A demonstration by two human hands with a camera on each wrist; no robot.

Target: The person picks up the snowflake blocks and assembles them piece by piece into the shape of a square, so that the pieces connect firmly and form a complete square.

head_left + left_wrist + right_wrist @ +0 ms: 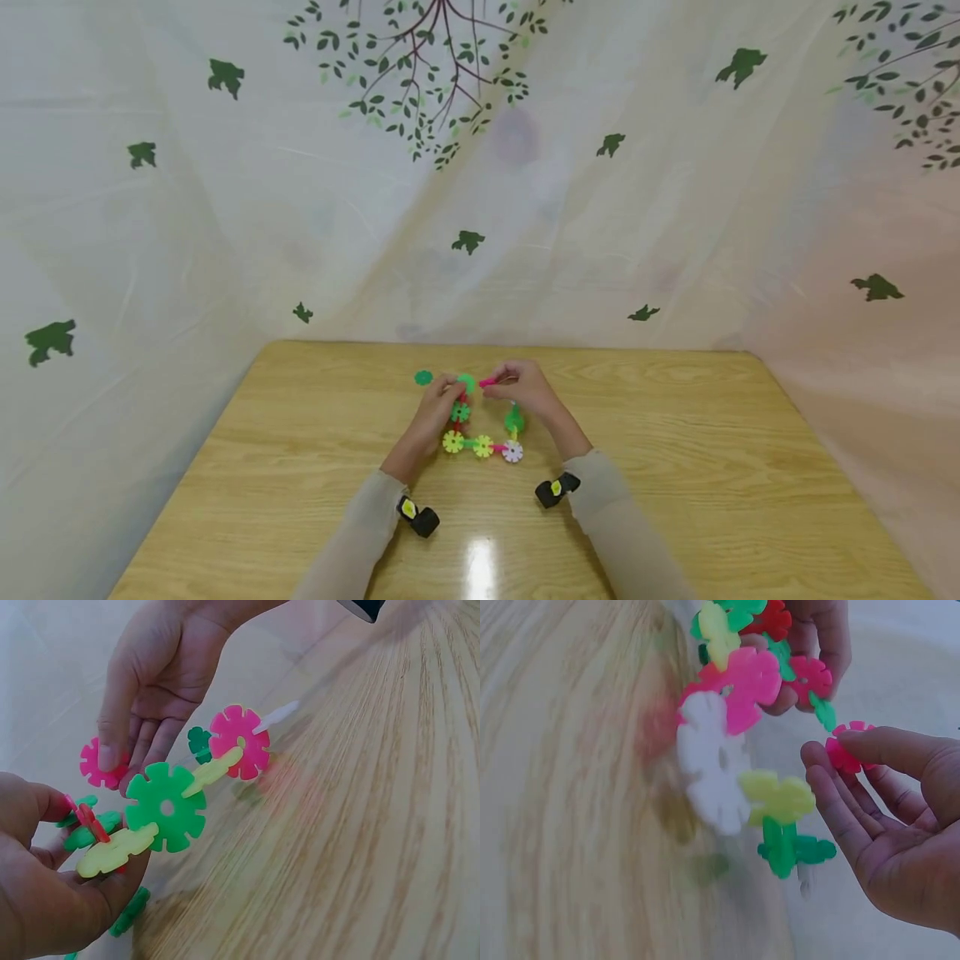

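My left hand holds one side of a chain of interlocking plastic snowflake discs, its fingers and thumb pinching the far left part. The chain bends in an open U, with yellow discs, a white disc at the near right corner and green discs up the right side. Across the gap, my right hand pinches a pink snowflake disc between thumb and fingers. In the right wrist view this disc's edge is close to a green disc at the chain's end; whether they touch I cannot tell.
A loose green disc lies on the wooden table, beyond and left of my left hand. Behind the table's far edge hangs a pale cloth printed with leaves and birds. Each wrist wears a black camera.
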